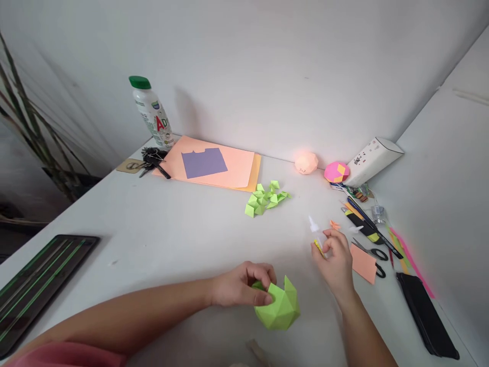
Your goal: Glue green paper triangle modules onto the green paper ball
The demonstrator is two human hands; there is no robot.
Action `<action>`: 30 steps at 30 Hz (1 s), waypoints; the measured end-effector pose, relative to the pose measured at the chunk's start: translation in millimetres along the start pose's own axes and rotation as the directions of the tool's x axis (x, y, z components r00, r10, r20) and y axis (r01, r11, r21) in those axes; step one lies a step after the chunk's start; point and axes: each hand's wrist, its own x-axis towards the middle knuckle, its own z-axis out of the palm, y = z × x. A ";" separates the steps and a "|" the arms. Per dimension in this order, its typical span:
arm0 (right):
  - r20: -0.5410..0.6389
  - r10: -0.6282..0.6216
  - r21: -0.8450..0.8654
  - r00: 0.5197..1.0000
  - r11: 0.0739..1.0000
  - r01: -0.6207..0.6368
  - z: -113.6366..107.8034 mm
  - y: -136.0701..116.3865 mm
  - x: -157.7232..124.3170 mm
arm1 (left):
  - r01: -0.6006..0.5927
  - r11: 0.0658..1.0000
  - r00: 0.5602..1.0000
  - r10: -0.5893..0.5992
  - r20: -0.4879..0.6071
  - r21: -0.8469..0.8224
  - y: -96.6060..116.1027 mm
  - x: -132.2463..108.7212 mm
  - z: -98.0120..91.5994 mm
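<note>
My left hand (240, 283) grips a green folded-paper polyhedron (278, 306) resting on the white table (171, 229) near the front edge. My right hand (335, 260) is closed around a small clear glue bottle (316, 234) with a white tip and a yellow label. The tip points up and to the left. A pile of small green folded paper pieces (265, 198) lies further back, apart from both hands.
Peach paper sheets (214, 163) with a purple cut-out, keys (153, 159) and a green-capped bottle (151, 113) sit at the back left. A tablet (38, 280) lies front left. Scissors (372, 252), pens, a peach square, a black phone (426, 313) and pink paper balls lie right.
</note>
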 end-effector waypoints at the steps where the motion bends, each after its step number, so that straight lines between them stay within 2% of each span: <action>1: 0.024 -0.041 -0.096 0.999 0.994 0.043 4.1 5.3 0.1 | -0.021 1.000 1.000 0.021 -0.001 -0.007 0.7 0.6 -1.2; 5: 0.115 -0.109 -0.139 0.987 0.982 0.125 14.0 18.6 2.4 | -0.114 0.993 0.993 0.114 -0.007 0.044 4.2 2.6 -7.8; 8: 0.098 -0.183 -0.138 0.978 0.971 0.195 12.0 14.1 2.7 | -0.151 0.978 0.987 0.156 -0.023 0.145 8.6 2.8 -11.8; 12: 0.080 -0.360 0.041 0.930 0.933 0.358 7.5 -1.8 -4.7 | -0.156 0.958 0.986 0.165 -0.018 0.241 10.6 2.7 -13.8; 15: 0.133 -0.402 0.126 0.906 0.914 0.387 15.0 -12.1 -4.8 | -0.167 0.965 0.984 0.175 -0.021 0.200 6.7 4.6 -15.8; 18: 0.230 -0.321 0.052 0.919 0.947 0.318 36.5 -27.1 17.5 | -0.201 0.972 0.979 0.204 -0.015 0.118 2.7 7.5 -18.1; 19: 0.290 -0.291 -0.012 0.912 0.952 0.307 46.1 -34.2 31.1 | -0.203 0.976 0.978 0.205 -0.020 0.084 2.1 8.3 -18.6; 21: 0.339 -0.253 -0.077 0.906 0.953 0.295 67.2 -50.1 65.5 | -0.186 0.982 0.982 0.187 -0.036 0.030 1.9 9.4 -19.1; 22: 0.421 -0.123 -0.216 0.899 0.949 0.231 77.9 -57.7 84.6 | -0.172 0.985 0.984 0.172 -0.046 0.004 2.1 9.9 -19.1; 23: 0.441 -0.058 -0.261 0.896 0.947 0.190 88.3 -64.5 103.5 | -0.159 0.987 0.986 0.158 -0.055 -0.018 2.2 10.3 -19.1; 26: 0.494 0.059 -0.307 0.868 0.945 0.111 115.2 -78.1 147.3 | -0.149 0.987 0.987 0.143 -0.076 -0.067 1.6 11.8 -19.4; 28: 0.550 0.082 -0.309 0.831 0.945 0.111 128.9 -83.8 157.9 | -0.147 0.986 0.987 0.141 -0.075 -0.080 0.5 13.0 -19.7; 30: 0.588 0.076 -0.313 0.806 0.939 0.140 139.1 -89.2 153.2 | -0.141 0.986 0.987 0.134 -0.086 -0.085 -0.5 14.3 -19.9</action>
